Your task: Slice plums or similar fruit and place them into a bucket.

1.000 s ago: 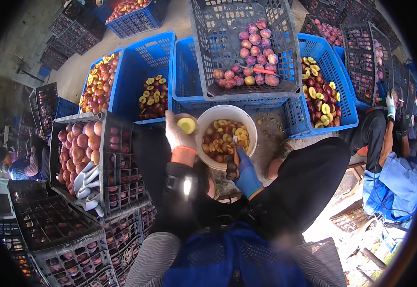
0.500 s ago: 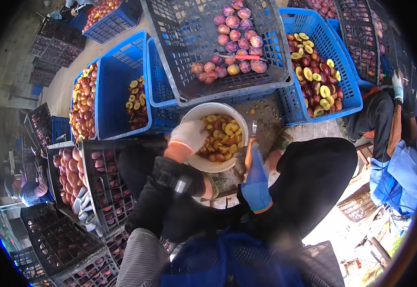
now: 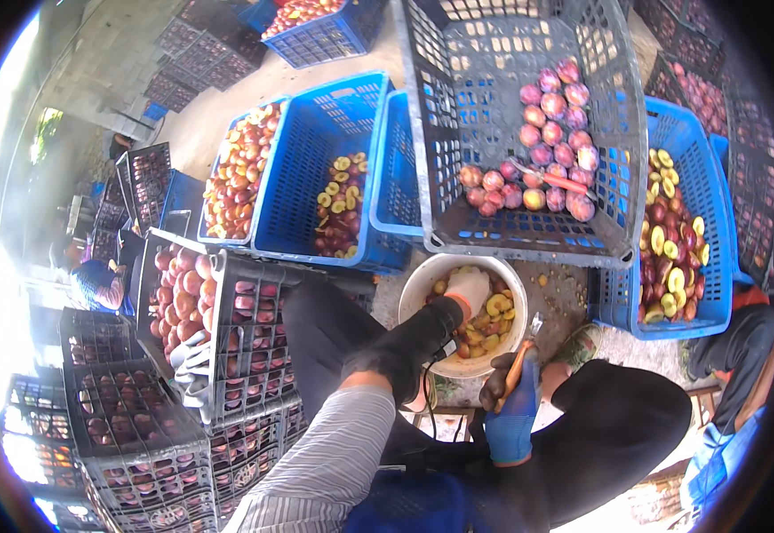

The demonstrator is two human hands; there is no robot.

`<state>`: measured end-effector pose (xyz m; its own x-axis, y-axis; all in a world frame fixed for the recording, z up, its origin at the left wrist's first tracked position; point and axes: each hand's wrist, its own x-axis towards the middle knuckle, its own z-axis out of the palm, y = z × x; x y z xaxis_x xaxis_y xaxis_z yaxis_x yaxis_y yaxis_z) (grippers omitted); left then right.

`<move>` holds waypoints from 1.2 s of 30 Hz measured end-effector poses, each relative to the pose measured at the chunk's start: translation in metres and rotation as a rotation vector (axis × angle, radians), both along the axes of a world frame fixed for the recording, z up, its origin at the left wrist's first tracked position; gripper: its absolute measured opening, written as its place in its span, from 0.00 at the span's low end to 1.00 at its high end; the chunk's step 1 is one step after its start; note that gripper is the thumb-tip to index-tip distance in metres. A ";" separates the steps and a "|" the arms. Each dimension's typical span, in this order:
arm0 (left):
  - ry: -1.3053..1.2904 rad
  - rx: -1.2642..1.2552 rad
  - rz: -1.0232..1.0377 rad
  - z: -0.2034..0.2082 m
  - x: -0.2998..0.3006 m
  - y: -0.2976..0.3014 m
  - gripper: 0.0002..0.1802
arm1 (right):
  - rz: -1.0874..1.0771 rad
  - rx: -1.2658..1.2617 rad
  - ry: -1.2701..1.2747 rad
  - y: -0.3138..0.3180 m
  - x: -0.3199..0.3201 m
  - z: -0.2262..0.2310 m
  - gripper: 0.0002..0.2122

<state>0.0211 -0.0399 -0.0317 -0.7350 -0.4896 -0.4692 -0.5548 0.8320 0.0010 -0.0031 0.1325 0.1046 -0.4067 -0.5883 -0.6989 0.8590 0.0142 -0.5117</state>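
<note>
A white bucket (image 3: 416,289) stands between my knees, partly filled with halved plums (image 3: 494,318) showing yellow flesh. Down inside it, my left hand (image 3: 470,289) in a pale glove rests on the fruit; its fingers are mostly hidden. Beside the bucket's right rim, my right hand (image 3: 509,382) wears a blue glove with dark fingers. It is closed around the orange-brown handle of a short-bladed knife (image 3: 520,369), metal end pointing up and away. Beyond the bucket, a black crate (image 3: 529,233) holds whole plums (image 3: 554,133), with a red-handled knife (image 3: 565,183) lying on them.
Blue crates of halved plums flank the black one, at left (image 3: 263,233) and right (image 3: 711,293). Black crates of plums (image 3: 143,462) are stacked at my left, with grey gloves (image 3: 193,366) over one edge. A co-worker's dark-clothed leg (image 3: 734,338) is at far right.
My left hand has gone from the bucket's left rim deeper into it, the forearm now crossing its near side. My right hand keeps the knife. The whole view has shifted, with things appearing farther right and lower.
</note>
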 end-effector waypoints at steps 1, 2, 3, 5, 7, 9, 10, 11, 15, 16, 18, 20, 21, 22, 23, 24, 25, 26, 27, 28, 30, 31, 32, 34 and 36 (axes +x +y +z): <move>0.073 0.115 0.135 0.007 0.005 0.002 0.15 | -0.013 0.001 -0.015 0.001 0.003 0.002 0.21; 0.217 0.257 0.228 0.014 0.010 0.004 0.16 | -0.088 0.044 -0.005 0.002 0.006 0.004 0.20; 0.250 0.286 0.392 0.022 0.014 0.007 0.14 | -0.067 0.042 0.009 0.004 0.007 0.007 0.19; 0.293 0.326 0.541 0.041 0.024 0.008 0.12 | -0.024 -0.007 0.018 0.005 0.011 0.012 0.19; 0.548 0.478 0.553 0.064 0.034 0.012 0.10 | -0.068 0.066 0.069 0.007 0.014 0.017 0.18; 0.624 0.753 0.826 0.092 0.050 0.015 0.09 | -0.009 -0.026 0.059 0.010 0.019 0.021 0.18; 0.731 1.173 0.986 0.107 0.059 0.018 0.08 | -0.055 0.045 0.105 0.012 0.021 0.022 0.17; 0.857 1.241 0.972 0.120 0.065 0.025 0.10 | -0.042 -0.041 0.183 0.015 0.028 0.023 0.15; 1.187 1.930 1.048 0.155 0.085 0.057 0.09 | 0.190 0.118 0.491 0.022 0.041 0.021 0.13; 1.205 2.007 1.130 0.160 0.089 0.067 0.10 | 0.226 0.165 0.649 0.021 0.047 0.019 0.15; 1.210 1.919 1.040 0.167 0.099 0.083 0.11 | 0.346 0.025 0.897 0.019 0.053 0.018 0.13; 1.205 1.750 1.223 0.167 0.099 0.093 0.14 | 0.353 -0.136 0.908 0.018 0.058 0.015 0.13; 1.239 1.654 1.284 0.165 0.099 0.094 0.15 | 0.366 -0.217 0.913 0.016 0.061 0.014 0.13; 1.240 1.620 1.286 0.163 0.099 0.094 0.15 | 0.466 -0.034 1.042 0.014 0.063 0.013 0.14; 1.245 1.617 1.268 0.160 0.099 0.092 0.17 | 0.557 0.249 1.142 0.014 0.066 0.012 0.15; 1.292 1.541 1.314 0.157 0.101 0.089 0.17 | 0.567 0.164 1.159 0.016 0.067 0.010 0.15; 1.304 1.697 1.337 0.154 0.104 0.087 0.16 | 0.554 0.123 1.312 0.017 0.068 0.009 0.16; 1.230 1.882 1.351 0.152 0.108 0.084 0.15 | 0.521 0.167 1.468 0.019 0.069 0.008 0.18; 1.286 1.858 1.339 0.150 0.110 0.084 0.13 | 0.482 0.239 1.312 0.019 0.071 0.006 0.18; 1.308 1.765 1.386 0.149 0.112 0.084 0.13 | 0.490 0.151 1.319 0.019 0.072 0.005 0.18; 1.393 1.815 1.309 0.146 0.113 0.086 0.12 | 0.637 0.319 1.344 0.020 0.071 0.002 0.18; 1.434 1.795 1.314 0.145 0.113 0.086 0.11 | 0.652 0.230 1.344 0.019 0.072 0.001 0.18; 1.455 1.698 1.371 0.143 0.111 0.086 0.11 | 0.654 0.216 1.373 0.018 0.072 0.000 0.18; 1.544 1.768 1.413 0.141 0.107 0.084 0.10 | 0.655 0.202 1.398 0.017 0.073 -0.001 0.18; 1.563 1.620 1.458 0.137 0.104 0.081 0.10 | 0.651 0.317 1.394 0.017 0.074 -0.002 0.15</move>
